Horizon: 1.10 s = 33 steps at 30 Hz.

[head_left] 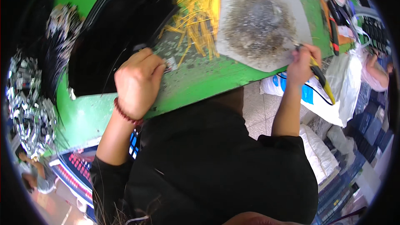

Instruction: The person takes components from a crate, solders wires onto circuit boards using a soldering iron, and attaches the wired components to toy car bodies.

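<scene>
My left hand (139, 77), with a dark red bead bracelet at the wrist, is closed over the green table's near part, at the edge of a large glossy black sheet-like thing (121, 21). A small dark piece shows at its fingertips, but what they grip is hidden. A pale printed scrap (170, 64) lies beside these fingers. On the right, my right hand (304, 64) is wrapped round pliers (320, 77) with black and yellow handles. Their metal tip reaches over a pale grey mat (246, 60), which bears a blurred heap of small dark and silvery clippings (260, 27).
Many thin yellow strips (200, 25) lie between the black thing and the mat. Bundles of shiny silver strips (31, 104) hang at the table's left. More tools (334, 35) lie at the far right. White sacks (318, 154) stand below. Other people are at both sides.
</scene>
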Each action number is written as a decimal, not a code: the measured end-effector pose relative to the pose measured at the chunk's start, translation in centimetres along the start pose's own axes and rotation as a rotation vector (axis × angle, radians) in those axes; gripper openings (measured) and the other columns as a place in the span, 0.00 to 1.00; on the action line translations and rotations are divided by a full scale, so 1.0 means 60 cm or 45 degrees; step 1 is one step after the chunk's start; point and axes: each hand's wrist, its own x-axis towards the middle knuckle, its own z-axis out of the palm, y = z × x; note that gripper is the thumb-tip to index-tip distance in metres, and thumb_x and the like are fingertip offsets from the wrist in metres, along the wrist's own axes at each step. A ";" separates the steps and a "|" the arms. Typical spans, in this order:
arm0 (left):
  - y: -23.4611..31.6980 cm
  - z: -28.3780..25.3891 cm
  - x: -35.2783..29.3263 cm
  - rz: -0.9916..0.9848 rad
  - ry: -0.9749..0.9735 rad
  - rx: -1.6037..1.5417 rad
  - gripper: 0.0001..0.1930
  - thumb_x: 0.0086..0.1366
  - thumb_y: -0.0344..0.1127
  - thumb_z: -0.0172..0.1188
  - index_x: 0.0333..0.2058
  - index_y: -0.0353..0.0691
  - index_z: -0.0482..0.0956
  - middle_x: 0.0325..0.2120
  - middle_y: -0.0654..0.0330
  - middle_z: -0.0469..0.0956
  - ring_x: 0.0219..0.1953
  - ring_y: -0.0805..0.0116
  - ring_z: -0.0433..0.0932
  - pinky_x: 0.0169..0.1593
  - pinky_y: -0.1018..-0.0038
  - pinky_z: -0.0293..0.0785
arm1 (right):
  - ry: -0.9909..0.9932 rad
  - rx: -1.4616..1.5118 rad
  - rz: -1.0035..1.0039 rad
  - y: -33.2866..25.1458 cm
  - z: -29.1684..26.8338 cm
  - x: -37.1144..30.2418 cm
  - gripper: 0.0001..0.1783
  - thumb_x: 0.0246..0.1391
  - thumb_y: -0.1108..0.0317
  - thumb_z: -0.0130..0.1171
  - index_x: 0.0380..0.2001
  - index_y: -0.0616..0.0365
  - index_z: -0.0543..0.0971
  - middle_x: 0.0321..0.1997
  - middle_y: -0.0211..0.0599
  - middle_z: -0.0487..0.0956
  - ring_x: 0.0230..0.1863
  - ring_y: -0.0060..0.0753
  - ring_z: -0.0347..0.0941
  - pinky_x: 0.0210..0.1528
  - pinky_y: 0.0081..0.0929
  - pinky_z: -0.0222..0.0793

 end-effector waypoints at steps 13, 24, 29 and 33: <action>-0.020 0.009 -0.002 0.129 -0.019 0.090 0.04 0.49 0.29 0.64 0.22 0.41 0.76 0.23 0.62 0.72 0.27 0.61 0.76 0.29 0.69 0.71 | -0.703 0.371 -0.004 -0.101 0.135 -0.154 0.11 0.49 0.68 0.61 0.30 0.62 0.71 0.24 0.32 0.71 0.22 0.17 0.64 0.25 0.16 0.60; -0.021 0.007 -0.002 0.103 -0.032 0.072 0.03 0.50 0.29 0.62 0.22 0.42 0.76 0.24 0.62 0.73 0.28 0.60 0.76 0.29 0.68 0.72 | -0.828 0.401 0.170 -0.103 0.163 -0.170 0.11 0.48 0.70 0.64 0.31 0.62 0.72 0.22 0.23 0.70 0.21 0.09 0.60 0.23 0.13 0.54; -0.020 0.006 0.003 0.095 -0.088 0.094 0.03 0.51 0.30 0.62 0.22 0.41 0.77 0.24 0.62 0.73 0.28 0.60 0.77 0.29 0.67 0.72 | -0.883 0.350 0.207 -0.109 0.167 -0.167 0.11 0.48 0.70 0.64 0.31 0.62 0.72 0.22 0.22 0.70 0.22 0.09 0.60 0.23 0.13 0.54; -0.013 0.000 0.007 0.070 -0.133 0.131 0.03 0.51 0.31 0.62 0.22 0.41 0.77 0.23 0.62 0.73 0.28 0.60 0.77 0.29 0.67 0.73 | -0.916 0.312 0.211 -0.113 0.169 -0.166 0.11 0.48 0.70 0.64 0.31 0.62 0.73 0.22 0.22 0.70 0.22 0.09 0.61 0.24 0.12 0.54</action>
